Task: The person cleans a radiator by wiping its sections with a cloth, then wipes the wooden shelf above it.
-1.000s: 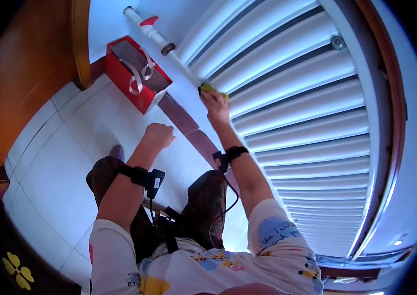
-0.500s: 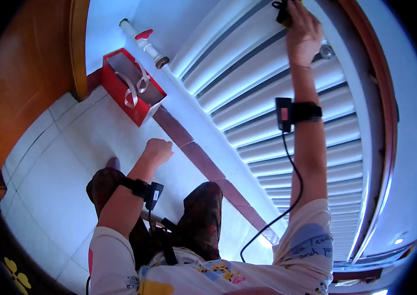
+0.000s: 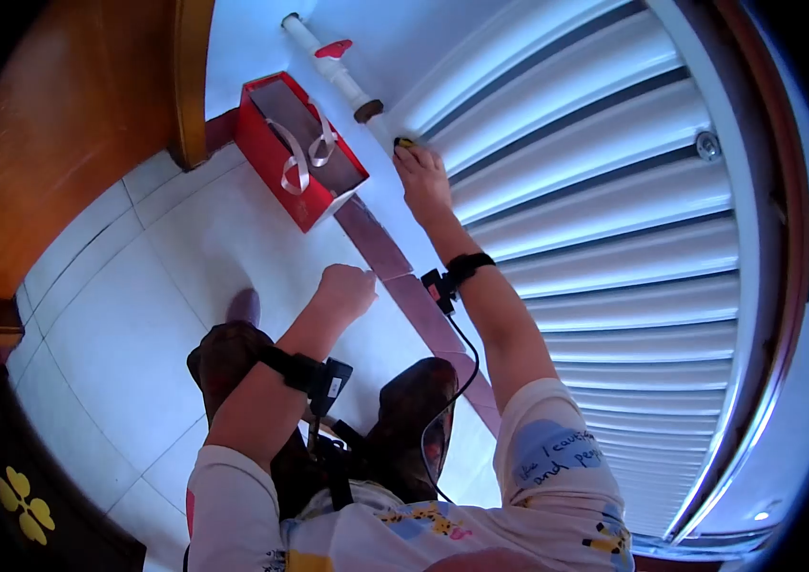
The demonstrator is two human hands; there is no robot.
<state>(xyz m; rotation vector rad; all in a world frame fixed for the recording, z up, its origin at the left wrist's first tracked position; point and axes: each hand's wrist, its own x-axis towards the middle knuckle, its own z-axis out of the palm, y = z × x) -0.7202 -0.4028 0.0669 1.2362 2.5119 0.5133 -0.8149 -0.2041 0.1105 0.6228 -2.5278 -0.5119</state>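
My right hand (image 3: 423, 186) is closed on a small black-and-yellow object (image 3: 405, 143). Fingers cover most of it, so its kind is unclear. It is at the lower edge of the white radiator (image 3: 604, 186), near where the pipe (image 3: 347, 84) with a red valve handle (image 3: 334, 49) comes in. My left hand (image 3: 347, 291) is curled into a fist above the tiled floor, with nothing visible in it. Beyond this fist, a red gift bag (image 3: 276, 176) with white ribbon handles (image 3: 296, 170) stands open against the wall.
Brown wooden furniture (image 3: 71, 143) rises at the left. A dark panel with a yellow flower (image 3: 25, 505) sits at the lower left. Reddish skirting tiles (image 3: 404, 276) run below the radiator. Black bands with small boxes are on both forearms, and a cable (image 3: 466, 348) hangs from the right one.
My right hand has swept down from the radiator's upper edge to its lower edge with the black-and-yellow object. My left fist has shifted slightly right in view as the camera moved.
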